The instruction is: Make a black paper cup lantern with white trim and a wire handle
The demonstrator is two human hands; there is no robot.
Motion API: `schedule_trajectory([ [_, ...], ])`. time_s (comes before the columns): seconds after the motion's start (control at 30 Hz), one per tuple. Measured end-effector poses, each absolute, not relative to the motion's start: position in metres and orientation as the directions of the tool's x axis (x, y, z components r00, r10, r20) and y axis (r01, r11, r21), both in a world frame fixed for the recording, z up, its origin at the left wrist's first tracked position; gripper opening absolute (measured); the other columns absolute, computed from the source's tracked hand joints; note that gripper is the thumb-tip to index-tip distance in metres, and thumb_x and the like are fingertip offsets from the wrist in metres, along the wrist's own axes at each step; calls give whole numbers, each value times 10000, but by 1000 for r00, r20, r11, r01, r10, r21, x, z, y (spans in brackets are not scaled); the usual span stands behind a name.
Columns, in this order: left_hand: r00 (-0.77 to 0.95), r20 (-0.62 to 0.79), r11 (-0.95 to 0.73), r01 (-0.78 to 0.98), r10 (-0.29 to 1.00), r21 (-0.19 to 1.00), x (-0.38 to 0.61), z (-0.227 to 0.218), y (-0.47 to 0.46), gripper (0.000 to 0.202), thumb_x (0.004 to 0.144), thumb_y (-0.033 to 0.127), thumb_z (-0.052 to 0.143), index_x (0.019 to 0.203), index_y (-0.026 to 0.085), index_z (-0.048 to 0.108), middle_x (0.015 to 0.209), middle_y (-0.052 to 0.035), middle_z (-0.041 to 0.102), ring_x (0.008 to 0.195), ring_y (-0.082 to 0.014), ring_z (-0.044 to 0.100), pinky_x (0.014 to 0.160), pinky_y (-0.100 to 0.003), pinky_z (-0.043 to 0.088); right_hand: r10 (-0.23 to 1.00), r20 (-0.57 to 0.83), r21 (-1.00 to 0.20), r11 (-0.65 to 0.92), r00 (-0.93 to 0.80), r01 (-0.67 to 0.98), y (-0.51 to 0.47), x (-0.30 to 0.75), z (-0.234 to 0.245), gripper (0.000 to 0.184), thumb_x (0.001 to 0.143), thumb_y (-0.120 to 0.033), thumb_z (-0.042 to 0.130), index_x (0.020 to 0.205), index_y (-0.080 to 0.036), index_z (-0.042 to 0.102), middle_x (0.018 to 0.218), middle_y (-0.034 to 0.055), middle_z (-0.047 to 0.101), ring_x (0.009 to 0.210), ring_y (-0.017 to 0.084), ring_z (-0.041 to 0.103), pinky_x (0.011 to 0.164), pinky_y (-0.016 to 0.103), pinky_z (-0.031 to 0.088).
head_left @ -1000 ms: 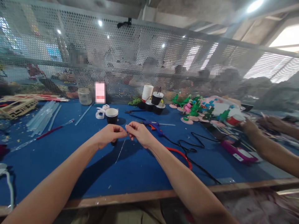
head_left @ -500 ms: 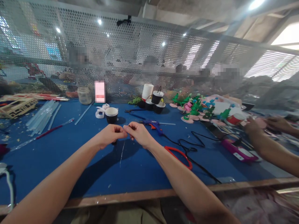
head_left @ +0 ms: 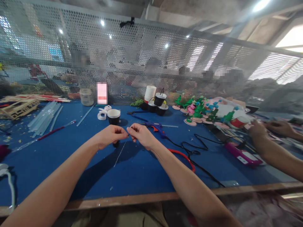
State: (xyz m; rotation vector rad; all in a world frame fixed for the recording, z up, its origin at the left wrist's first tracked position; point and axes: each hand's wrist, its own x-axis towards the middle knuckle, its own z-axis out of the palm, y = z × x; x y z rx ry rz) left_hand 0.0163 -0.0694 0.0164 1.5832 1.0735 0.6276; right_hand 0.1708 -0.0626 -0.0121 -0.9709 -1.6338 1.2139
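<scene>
My left hand [head_left: 111,136] is closed in a pinch above the middle of the table. From its fingertips hangs a thin whitish thread [head_left: 120,154], slanting down to the left. Close beside it, my right hand [head_left: 141,135] also pinches. A tiny dark bit shows where the fingertips meet, too small to name. Just behind my left hand stands a black paper cup [head_left: 114,119] with a white inside. A white ribbon roll [head_left: 102,114] lies left of the cup. The blue glue gun [head_left: 158,128] rests beyond my right hand.
Red-handled scissors [head_left: 183,154] lie partly under my right forearm, near a black cord [head_left: 201,138] and purple power strip [head_left: 243,154]. Clear glue sticks [head_left: 44,118] are at left. Small cup buckets [head_left: 160,99] and green felt plants [head_left: 199,108] stand behind. A co-worker's arm [head_left: 274,151] reaches in right.
The hanging thread has swung left at its lower end. My hands stay together, pinching, with only slight finger movement. The co-worker's hands at right shift a little.
</scene>
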Motion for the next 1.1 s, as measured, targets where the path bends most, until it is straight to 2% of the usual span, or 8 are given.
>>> schedule_trajectory([
  [0.17, 416, -101, -66, 369, 904, 927, 17, 14, -68, 293, 591, 401, 621, 587, 123, 527, 528, 55, 425, 473, -58, 318, 441, -203, 213, 932, 206, -952, 261, -297, 158, -64, 171, -12, 279, 708, -404, 551, 586, -182, 434, 413, -89, 406, 373, 59, 370, 399, 200, 284],
  [0.37, 366, -41, -95, 346, 930, 933, 24, 11, -71, 285, 566, 373, 629, 530, 126, 491, 502, 60, 411, 488, -60, 313, 472, -210, 216, 938, 216, -947, 269, -272, 174, -64, 170, -13, 320, 677, -432, 582, 559, -183, 418, 408, -87, 391, 378, 61, 363, 396, 205, 264],
  [0.6, 375, -135, 19, 298, 917, 955, 24, 14, -72, 266, 545, 369, 628, 559, 135, 501, 501, 64, 409, 424, -44, 242, 416, -216, 149, 920, 159, -976, 200, -358, 80, -64, 170, -12, 345, 667, -515, 530, 680, -177, 464, 536, -55, 464, 445, 72, 432, 410, 204, 364],
  [0.8, 458, -134, -18, 311, 879, 950, 18, 14, -69, 263, 594, 378, 611, 612, 125, 542, 538, 54, 418, 443, -47, 271, 422, -210, 170, 917, 163, -973, 210, -364, 94, -64, 171, -11, 303, 690, -452, 539, 611, -177, 440, 469, -72, 431, 418, 58, 401, 415, 192, 349],
  [0.93, 441, -98, -88, 383, 892, 920, 16, 16, -69, 257, 604, 376, 609, 612, 125, 553, 543, 50, 428, 480, -62, 317, 445, -207, 203, 925, 173, -963, 231, -340, 138, -63, 170, -13, 274, 720, -399, 528, 590, -181, 425, 435, -81, 417, 386, 55, 381, 403, 194, 325],
  [1.1, 402, -74, -99, 393, 913, 914, 20, 13, -70, 284, 593, 400, 609, 570, 131, 521, 516, 60, 397, 480, -66, 304, 457, -212, 198, 934, 193, -950, 254, -302, 180, -63, 170, -15, 281, 716, -388, 545, 574, -185, 414, 420, -84, 409, 374, 61, 378, 392, 200, 299],
])
